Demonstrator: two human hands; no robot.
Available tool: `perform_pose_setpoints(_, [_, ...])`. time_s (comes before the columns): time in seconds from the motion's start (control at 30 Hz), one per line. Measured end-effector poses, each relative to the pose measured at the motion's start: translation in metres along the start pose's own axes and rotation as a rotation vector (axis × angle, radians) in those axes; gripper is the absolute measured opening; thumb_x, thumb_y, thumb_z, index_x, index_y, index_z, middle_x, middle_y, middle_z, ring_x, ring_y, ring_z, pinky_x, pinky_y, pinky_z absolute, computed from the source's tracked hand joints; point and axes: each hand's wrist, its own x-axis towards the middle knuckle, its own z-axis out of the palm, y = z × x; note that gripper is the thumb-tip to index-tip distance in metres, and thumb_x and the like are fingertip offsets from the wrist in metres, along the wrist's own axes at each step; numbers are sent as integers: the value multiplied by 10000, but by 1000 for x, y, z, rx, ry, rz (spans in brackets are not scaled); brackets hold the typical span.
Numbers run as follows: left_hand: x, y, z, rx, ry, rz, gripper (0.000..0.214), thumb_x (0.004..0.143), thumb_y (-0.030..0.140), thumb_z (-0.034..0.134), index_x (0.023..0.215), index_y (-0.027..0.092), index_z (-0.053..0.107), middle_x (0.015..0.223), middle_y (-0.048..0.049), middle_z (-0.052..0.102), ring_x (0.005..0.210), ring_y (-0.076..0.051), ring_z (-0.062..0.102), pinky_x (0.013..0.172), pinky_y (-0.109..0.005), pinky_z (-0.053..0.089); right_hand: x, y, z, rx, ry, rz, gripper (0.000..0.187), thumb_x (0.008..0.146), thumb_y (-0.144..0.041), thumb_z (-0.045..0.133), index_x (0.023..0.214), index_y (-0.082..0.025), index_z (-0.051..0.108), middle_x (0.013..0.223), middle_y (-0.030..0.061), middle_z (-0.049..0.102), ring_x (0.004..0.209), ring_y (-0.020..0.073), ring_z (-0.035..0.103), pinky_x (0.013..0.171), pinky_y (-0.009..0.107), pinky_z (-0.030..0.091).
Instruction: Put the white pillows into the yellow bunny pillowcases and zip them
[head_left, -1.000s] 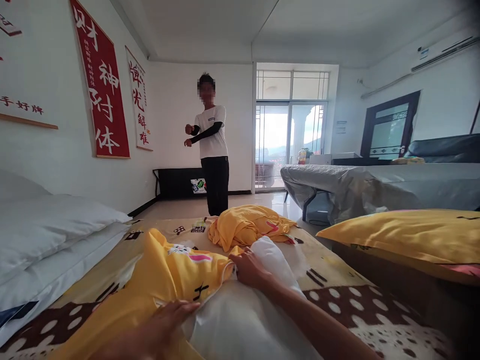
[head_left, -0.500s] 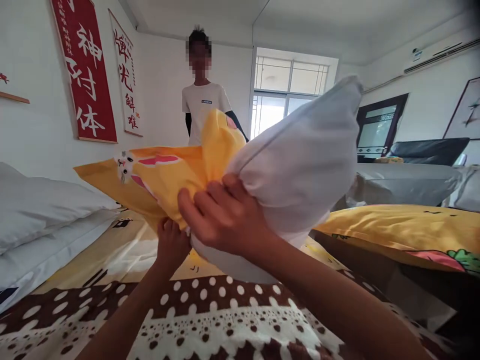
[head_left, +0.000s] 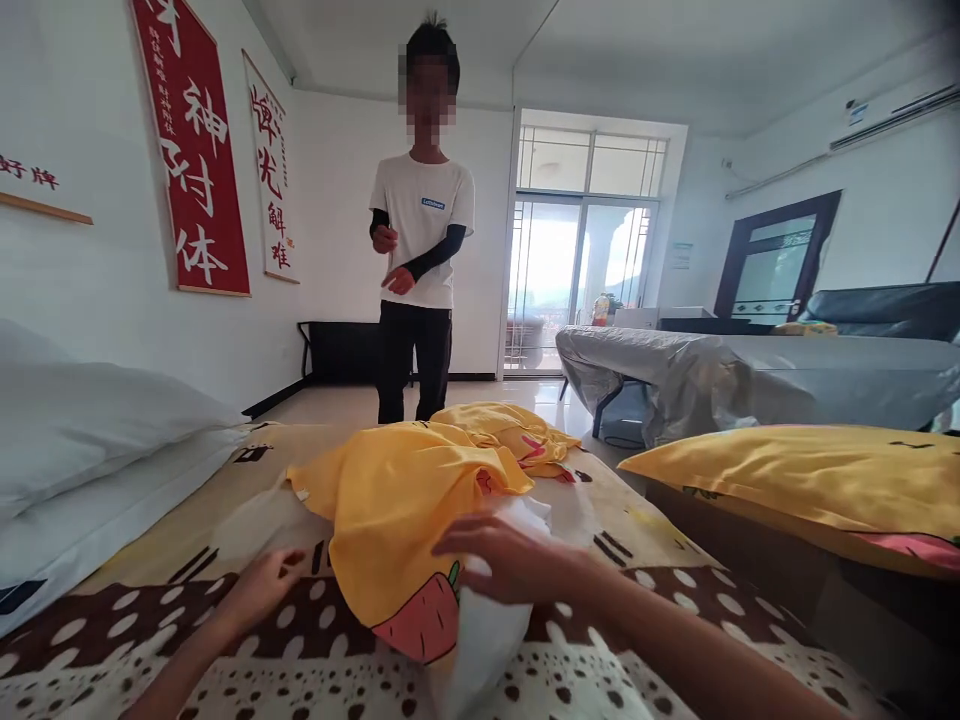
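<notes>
A white pillow (head_left: 480, 625) lies on the patterned bedspread (head_left: 225, 640) with a yellow cartoon pillowcase (head_left: 397, 510) draped over it. My right hand (head_left: 502, 555) rests on the pillow at the pillowcase's edge, fingers curled on the cloth. To the left, my left hand (head_left: 262, 588) lies on the bedspread with fingers bent, beside the pillowcase and holding nothing that I can see. A second crumpled yellow pillowcase (head_left: 510, 430) lies farther back on the bed.
A person in a white T-shirt (head_left: 420, 240) stands at the foot of the bed. White pillows (head_left: 90, 440) are stacked at left, a yellow-cased pillow (head_left: 810, 480) lies at right, and a table under a grey cover (head_left: 750, 380) stands behind.
The pillow and pillowcase, held up in the air half a second ago, are down on the bed. My left hand has come off the pillowcase. The standing person has stepped closer.
</notes>
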Motion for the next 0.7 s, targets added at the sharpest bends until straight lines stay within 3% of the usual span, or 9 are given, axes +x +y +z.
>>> perform_pose_setpoints(0.1, [-10, 37, 5, -130, 88, 105, 373, 864, 460, 350, 943, 203, 608, 998, -81, 686, 917, -231, 644, 748, -286, 511, -5, 55, -4, -117, 113, 289, 674, 742, -68, 516, 1389, -241, 435, 1372, 81, 514, 1232, 232, 466, 1050, 397, 315])
perform_pose_setpoints(0.17, [-21, 78, 27, -130, 102, 296, 367, 884, 455, 363, 1014, 199, 592, 1048, -82, 664, 993, -231, 608, 861, -308, 485, -8, 86, 22, -156, 45, 461, 806, 666, -35, 530, 1433, -227, 377, 1462, 116, 410, 1292, 274, 403, 1071, 452, 258])
perform_pose_setpoints(0.23, [-31, 118, 59, -52, 21, 437, 466, 853, 454, 452, 1242, 202, 506, 1241, -103, 591, 1148, -251, 534, 993, -354, 423, -11, 104, 61, -142, 7, 603, 809, 668, -56, 520, 1445, -207, 353, 1480, 139, 382, 1314, 288, 383, 1055, 472, 258])
perform_pose_setpoints(0.33, [-34, 155, 104, 99, -86, 383, 495, 827, 409, 499, 1249, 152, 514, 1234, -145, 582, 1139, -286, 534, 976, -401, 424, -14, 111, 107, -147, 43, 713, 697, 750, -86, 445, 1437, -168, 358, 1428, 157, 453, 1295, 260, 419, 984, 421, 327])
perform_pose_setpoints(0.4, [-27, 163, 120, 147, -91, 324, 370, 857, 337, 441, 1130, 131, 584, 1123, -146, 624, 1057, -288, 572, 912, -407, 448, -12, 113, 117, -172, 99, 756, 629, 787, -106, 429, 1412, -168, 391, 1371, 143, 514, 1258, 233, 455, 954, 368, 341])
perform_pose_setpoints(0.47, [-19, 163, 122, 155, -69, 311, 314, 873, 245, 381, 1061, 140, 610, 1056, -130, 647, 1010, -271, 592, 883, -397, 450, -8, 117, 113, -215, 175, 800, 552, 823, -136, 425, 1375, -161, 434, 1302, 147, 557, 1192, 238, 494, 939, 360, 333])
perform_pose_setpoints(0.57, [-16, 162, 107, 152, -52, 310, 298, 867, 170, 348, 1005, 152, 611, 1022, -115, 655, 979, -245, 599, 872, -373, 440, -4, 127, 99, -280, 264, 843, 390, 879, -202, 407, 1236, -152, 556, 1214, 169, 578, 1101, 271, 513, 910, 392, 317])
perform_pose_setpoints(0.63, [-26, 168, 92, 125, -39, 341, 274, 875, 165, 323, 916, 159, 594, 957, -103, 648, 921, -227, 597, 828, -350, 441, -3, 132, 96, -299, 279, 820, 308, 885, -241, 438, 1127, -176, 618, 1205, 155, 576, 1083, 267, 505, 899, 389, 308])
perform_pose_setpoints(0.7, [-44, 177, 78, 53, -7, 465, 264, 885, 174, 293, 810, 175, 546, 860, -81, 621, 837, -202, 581, 762, -322, 439, -5, 135, 100, -300, 277, 767, 279, 876, -249, 481, 1108, -207, 630, 1221, 122, 576, 1096, 245, 496, 903, 369, 300])
